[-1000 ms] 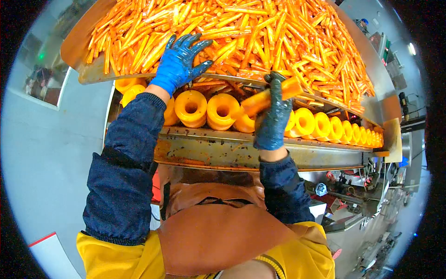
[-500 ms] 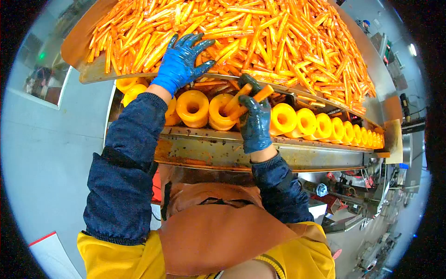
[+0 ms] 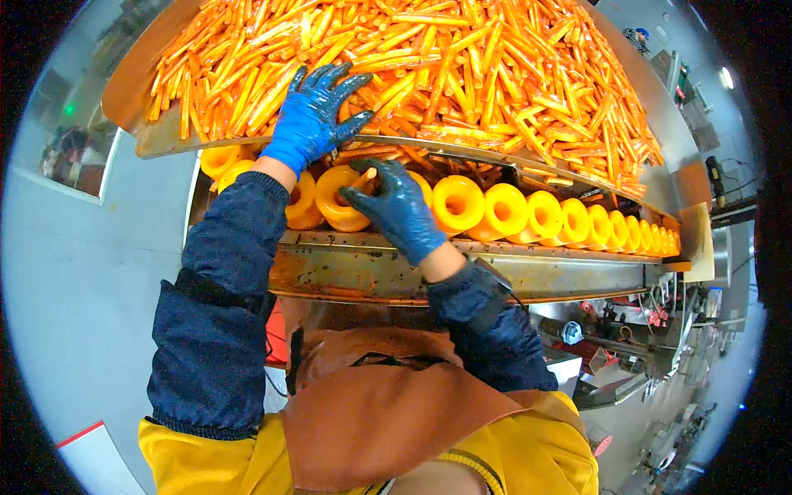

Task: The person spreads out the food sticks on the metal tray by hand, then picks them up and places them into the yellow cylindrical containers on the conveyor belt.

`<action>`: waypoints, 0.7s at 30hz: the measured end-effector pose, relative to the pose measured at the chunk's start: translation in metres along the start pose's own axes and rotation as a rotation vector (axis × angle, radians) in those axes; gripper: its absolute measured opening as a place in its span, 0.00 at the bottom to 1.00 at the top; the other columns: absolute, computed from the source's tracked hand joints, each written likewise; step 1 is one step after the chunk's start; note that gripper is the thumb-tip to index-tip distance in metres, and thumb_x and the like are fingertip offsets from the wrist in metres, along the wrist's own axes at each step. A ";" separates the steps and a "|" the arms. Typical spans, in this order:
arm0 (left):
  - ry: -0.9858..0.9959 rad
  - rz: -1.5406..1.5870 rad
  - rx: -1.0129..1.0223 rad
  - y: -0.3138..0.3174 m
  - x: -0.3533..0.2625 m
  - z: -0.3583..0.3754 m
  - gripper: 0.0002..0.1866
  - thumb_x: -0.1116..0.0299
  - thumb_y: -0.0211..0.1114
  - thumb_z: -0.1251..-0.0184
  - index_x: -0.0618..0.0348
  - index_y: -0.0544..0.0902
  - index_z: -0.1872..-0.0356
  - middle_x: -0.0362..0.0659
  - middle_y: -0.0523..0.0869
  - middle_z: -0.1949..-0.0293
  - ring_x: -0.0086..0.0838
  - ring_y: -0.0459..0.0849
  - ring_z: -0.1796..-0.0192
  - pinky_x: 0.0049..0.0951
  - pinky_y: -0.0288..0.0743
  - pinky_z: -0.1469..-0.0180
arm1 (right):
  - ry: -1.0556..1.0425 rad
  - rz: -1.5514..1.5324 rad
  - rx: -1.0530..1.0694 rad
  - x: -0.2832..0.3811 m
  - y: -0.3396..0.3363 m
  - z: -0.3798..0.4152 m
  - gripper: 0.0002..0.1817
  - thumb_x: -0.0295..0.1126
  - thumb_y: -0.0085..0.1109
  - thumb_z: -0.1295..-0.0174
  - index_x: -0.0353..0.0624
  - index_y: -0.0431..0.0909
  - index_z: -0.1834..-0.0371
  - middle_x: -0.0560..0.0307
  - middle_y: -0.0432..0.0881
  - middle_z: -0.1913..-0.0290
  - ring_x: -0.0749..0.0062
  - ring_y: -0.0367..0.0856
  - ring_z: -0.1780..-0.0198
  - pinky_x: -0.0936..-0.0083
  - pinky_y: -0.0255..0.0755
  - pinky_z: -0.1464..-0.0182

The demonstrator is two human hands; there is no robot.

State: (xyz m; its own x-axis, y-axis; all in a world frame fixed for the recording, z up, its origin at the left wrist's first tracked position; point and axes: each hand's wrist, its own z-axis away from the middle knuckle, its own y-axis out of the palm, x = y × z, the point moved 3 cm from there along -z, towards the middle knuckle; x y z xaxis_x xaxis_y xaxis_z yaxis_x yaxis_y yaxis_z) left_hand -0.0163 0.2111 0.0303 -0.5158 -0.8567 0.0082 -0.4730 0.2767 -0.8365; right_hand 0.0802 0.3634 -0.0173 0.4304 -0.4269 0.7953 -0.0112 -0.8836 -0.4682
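An orange stick (image 3: 363,178) is seen between the parted thumb and forefinger of the right hand (image 3: 394,208); whether it is pinched or loose cannot be told. Its long axis is slanted, with the pale end pointed up and to the right and the other end directed down-left toward the opening of a yellow cup (image 3: 332,211). How far it is inserted is hidden by the thumb. The left hand (image 3: 318,111) is held with its fingers spread over the near edge of a tray (image 3: 169,136), where many sticks (image 3: 487,78) are heaped at mixed angles.
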 end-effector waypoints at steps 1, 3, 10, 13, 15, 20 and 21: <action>0.002 -0.014 -0.003 -0.001 -0.001 0.000 0.29 0.45 0.61 0.41 0.37 0.73 0.38 0.44 0.72 0.36 0.40 0.67 0.33 0.51 0.49 0.29 | -0.033 0.060 0.054 0.004 -0.014 0.000 0.23 0.43 0.70 0.48 0.39 0.79 0.56 0.42 0.80 0.57 0.49 0.79 0.56 0.62 0.74 0.54; -0.001 -0.042 -0.007 0.000 -0.001 -0.001 0.28 0.45 0.61 0.41 0.37 0.74 0.38 0.44 0.72 0.37 0.40 0.67 0.33 0.51 0.49 0.29 | 0.107 -0.054 0.169 0.006 -0.055 -0.006 0.22 0.41 0.70 0.48 0.40 0.80 0.53 0.48 0.83 0.60 0.57 0.82 0.58 0.68 0.76 0.55; 0.001 -0.019 0.001 -0.002 -0.002 0.000 0.29 0.50 0.63 0.41 0.36 0.71 0.36 0.47 0.71 0.37 0.40 0.67 0.33 0.51 0.50 0.29 | 0.076 0.913 -0.107 -0.053 -0.210 -0.045 0.26 0.32 0.66 0.51 0.53 0.76 0.44 0.51 0.81 0.52 0.55 0.80 0.51 0.64 0.75 0.50; -0.002 -0.010 0.029 -0.002 -0.001 -0.002 0.29 0.51 0.63 0.41 0.36 0.71 0.36 0.47 0.71 0.37 0.40 0.67 0.33 0.51 0.49 0.28 | -0.068 0.974 0.201 -0.062 -0.210 -0.063 0.28 0.34 0.69 0.54 0.51 0.76 0.45 0.51 0.79 0.47 0.56 0.78 0.48 0.66 0.74 0.47; -0.007 -0.027 0.029 -0.003 -0.002 -0.001 0.29 0.51 0.63 0.41 0.36 0.71 0.36 0.47 0.71 0.37 0.40 0.67 0.33 0.51 0.49 0.28 | -0.128 1.016 0.260 -0.062 -0.207 -0.074 0.28 0.35 0.70 0.55 0.50 0.77 0.45 0.51 0.79 0.47 0.56 0.79 0.48 0.66 0.74 0.48; -0.009 -0.030 0.022 -0.003 -0.002 -0.002 0.29 0.50 0.63 0.41 0.36 0.71 0.36 0.47 0.71 0.37 0.40 0.67 0.33 0.51 0.49 0.28 | 0.009 0.963 0.211 -0.058 -0.214 -0.080 0.25 0.40 0.71 0.54 0.49 0.79 0.50 0.50 0.82 0.53 0.50 0.80 0.53 0.63 0.75 0.51; -0.006 -0.017 0.018 -0.004 -0.003 -0.002 0.29 0.50 0.63 0.41 0.37 0.71 0.36 0.47 0.72 0.37 0.40 0.67 0.33 0.51 0.49 0.28 | 0.091 0.909 0.024 -0.052 -0.218 -0.079 0.23 0.41 0.70 0.52 0.48 0.80 0.52 0.48 0.83 0.58 0.53 0.82 0.56 0.65 0.75 0.51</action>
State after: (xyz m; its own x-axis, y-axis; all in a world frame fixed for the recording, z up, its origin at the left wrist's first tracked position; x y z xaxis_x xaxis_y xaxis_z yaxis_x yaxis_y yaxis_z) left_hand -0.0143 0.2132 0.0349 -0.5038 -0.8636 0.0195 -0.4686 0.2543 -0.8460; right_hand -0.0114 0.5633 0.0741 0.1922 -0.9709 0.1427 -0.2925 -0.1954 -0.9361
